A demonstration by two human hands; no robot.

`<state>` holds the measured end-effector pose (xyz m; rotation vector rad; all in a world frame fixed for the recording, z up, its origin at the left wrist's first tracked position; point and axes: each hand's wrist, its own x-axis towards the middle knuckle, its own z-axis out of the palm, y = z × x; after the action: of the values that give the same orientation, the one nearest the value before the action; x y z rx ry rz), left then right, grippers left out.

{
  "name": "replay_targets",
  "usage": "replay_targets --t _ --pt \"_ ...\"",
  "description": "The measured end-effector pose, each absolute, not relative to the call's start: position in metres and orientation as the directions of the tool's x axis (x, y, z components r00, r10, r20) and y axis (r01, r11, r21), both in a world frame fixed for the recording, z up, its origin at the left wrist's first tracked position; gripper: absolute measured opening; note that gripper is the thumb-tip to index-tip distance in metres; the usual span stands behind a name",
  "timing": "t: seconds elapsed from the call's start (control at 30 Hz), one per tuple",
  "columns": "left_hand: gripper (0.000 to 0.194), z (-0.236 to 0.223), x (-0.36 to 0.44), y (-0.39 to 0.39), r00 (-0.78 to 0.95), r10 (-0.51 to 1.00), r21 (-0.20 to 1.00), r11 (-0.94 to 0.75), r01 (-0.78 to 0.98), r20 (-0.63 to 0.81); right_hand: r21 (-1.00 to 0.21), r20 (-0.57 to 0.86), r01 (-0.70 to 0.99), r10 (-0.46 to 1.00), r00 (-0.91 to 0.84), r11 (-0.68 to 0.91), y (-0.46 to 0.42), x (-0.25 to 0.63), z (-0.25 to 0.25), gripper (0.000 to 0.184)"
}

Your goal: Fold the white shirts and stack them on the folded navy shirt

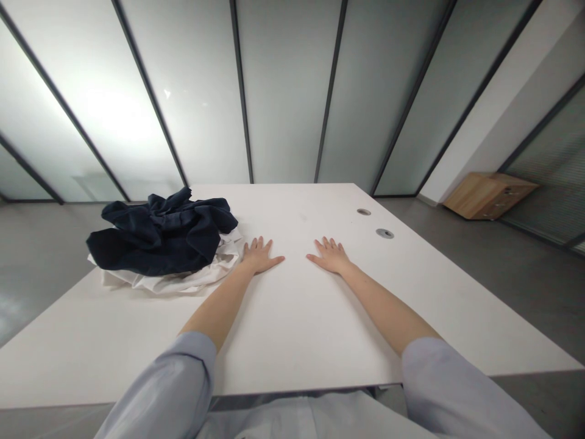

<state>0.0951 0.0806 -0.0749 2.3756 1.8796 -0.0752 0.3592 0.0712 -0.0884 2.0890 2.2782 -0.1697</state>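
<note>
My left hand (259,256) lies flat on the white table (292,329), fingers spread and holding nothing. Just to its left is a heap of cloth: a crumpled dark navy fabric piece (164,235) on top of a rumpled white fabric piece (183,281). Whether these are garments I cannot tell, as folds hide their shape. My right hand (331,256) also rests palm down on the tabletop with its fingers apart and nothing in it. A gap of bare tabletop separates the two hands.
Two round cable grommets (384,233) are set into the table's right side. Frosted glass panels (283,91) with dark frames stand behind the far edge. A wooden cabinet (489,195) is on the grey floor at the right, apart from the table.
</note>
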Motion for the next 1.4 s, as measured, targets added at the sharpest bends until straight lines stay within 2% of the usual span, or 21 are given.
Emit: replay_targets --t 1.4 --pt "0.096 -0.0749 0.0947 0.0791 0.229 0.969 0.058 -0.224 0.973 -0.091 -0.059 -0.102 0.995 0.991 -0.084 0.078 0.0697 0.3578 -0.0864 0.091"
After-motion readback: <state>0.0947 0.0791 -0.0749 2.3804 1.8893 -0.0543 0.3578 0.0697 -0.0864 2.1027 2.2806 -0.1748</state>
